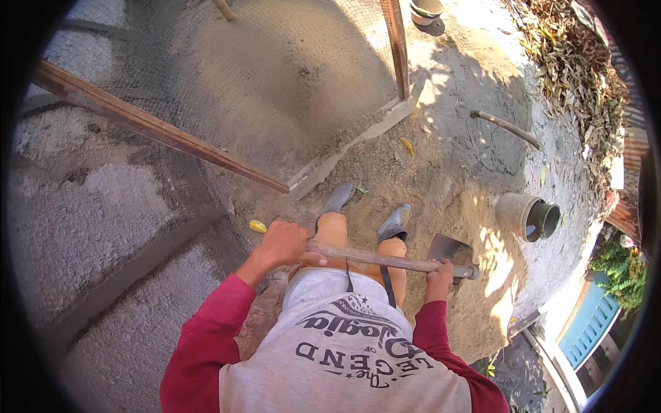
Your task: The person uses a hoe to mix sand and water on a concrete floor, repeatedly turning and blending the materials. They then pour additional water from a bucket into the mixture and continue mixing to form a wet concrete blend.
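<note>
A hoe [382, 259] lies level across the front of my thighs, its wooden handle running from left to right. My left hand [286, 244] is closed round the handle's left end. Close to the blade, my right hand [439, 277] grips the other end. The dark metal hoe blade [447, 248] points away from me, over a heap of brown sand [475, 289] on my right. Ahead of my boots leans a wood-framed wire mesh screen [172, 141], with fine sand [296, 82] seen through and behind it.
Two buckets [516, 213] lie or stand together at the right, one holding something dark. Beyond them a second wooden handle [506, 129] sticks out of grey wet mix. A pot [427, 8] stands at the far edge. Dry leaves [571, 76] pile up far right. Rough concrete [103, 206] spreads left.
</note>
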The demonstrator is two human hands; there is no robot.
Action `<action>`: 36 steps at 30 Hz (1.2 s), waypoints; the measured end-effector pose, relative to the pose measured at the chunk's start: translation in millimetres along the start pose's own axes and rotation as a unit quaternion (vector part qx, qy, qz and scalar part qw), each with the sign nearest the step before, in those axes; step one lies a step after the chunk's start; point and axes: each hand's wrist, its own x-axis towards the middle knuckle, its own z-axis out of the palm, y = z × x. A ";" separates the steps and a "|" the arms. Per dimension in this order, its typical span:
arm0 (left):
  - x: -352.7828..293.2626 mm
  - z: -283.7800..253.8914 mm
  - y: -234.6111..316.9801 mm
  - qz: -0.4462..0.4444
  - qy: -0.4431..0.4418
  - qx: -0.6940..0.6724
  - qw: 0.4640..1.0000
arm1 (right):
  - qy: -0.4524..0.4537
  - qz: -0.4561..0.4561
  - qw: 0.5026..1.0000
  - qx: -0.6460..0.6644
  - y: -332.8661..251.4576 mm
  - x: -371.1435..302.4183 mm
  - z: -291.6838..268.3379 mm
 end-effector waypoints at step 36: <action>355.4 375.2 397.4 -0.227 -0.188 -0.259 0.920 | -0.248 -0.319 0.773 -0.489 17.3 384.6 111.2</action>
